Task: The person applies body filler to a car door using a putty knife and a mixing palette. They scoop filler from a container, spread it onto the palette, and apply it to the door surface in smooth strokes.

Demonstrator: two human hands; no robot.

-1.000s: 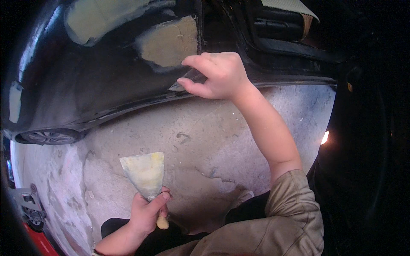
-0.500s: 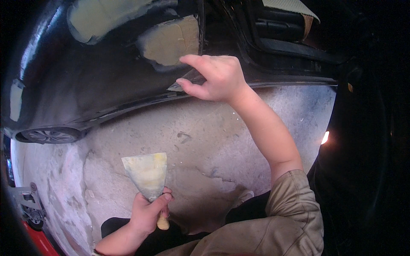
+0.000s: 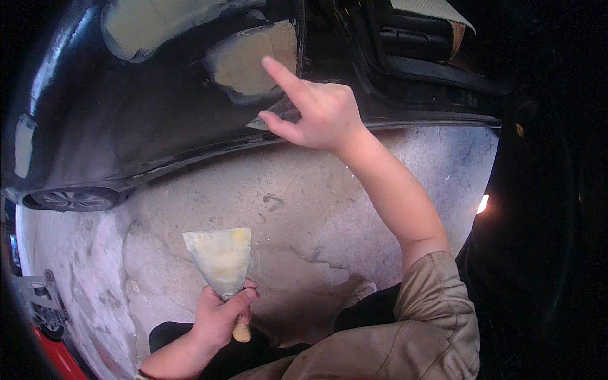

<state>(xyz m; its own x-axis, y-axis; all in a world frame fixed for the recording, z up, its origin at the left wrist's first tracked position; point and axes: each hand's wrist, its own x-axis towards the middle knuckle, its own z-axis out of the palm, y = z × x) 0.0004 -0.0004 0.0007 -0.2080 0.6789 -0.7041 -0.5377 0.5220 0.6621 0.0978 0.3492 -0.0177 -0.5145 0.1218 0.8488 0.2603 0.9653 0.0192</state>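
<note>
My left hand (image 3: 218, 316) is closed round the wooden handle of a putty knife (image 3: 221, 256), its wide blade upright and smeared with pale yellowish filler. Over the lower side of a black car (image 3: 158, 120), my right hand (image 3: 326, 117) has its index finger stretched toward a beige filler patch (image 3: 244, 66) on the panel. A thin, dark grey spreader blade (image 3: 258, 123) pokes out past the thumb of that hand. Its grip is hidden behind the palm, with the other fingers curled out of sight. The fingertip overlaps the patch; I cannot tell whether it touches.
A longer filler patch (image 3: 142, 28) lies on the panel at upper left, and a smaller pale one (image 3: 24, 149) near the wheel (image 3: 76, 199). An open door frame with a sill (image 3: 437, 76) is at upper right. Stained concrete floor (image 3: 304, 209) lies below. A grey metal device (image 3: 44, 297) stands at far left.
My right index finger has straightened and lifted up across the filler patch. The spreader blade has shifted slightly with the hand. My left hand and the putty knife have barely moved.
</note>
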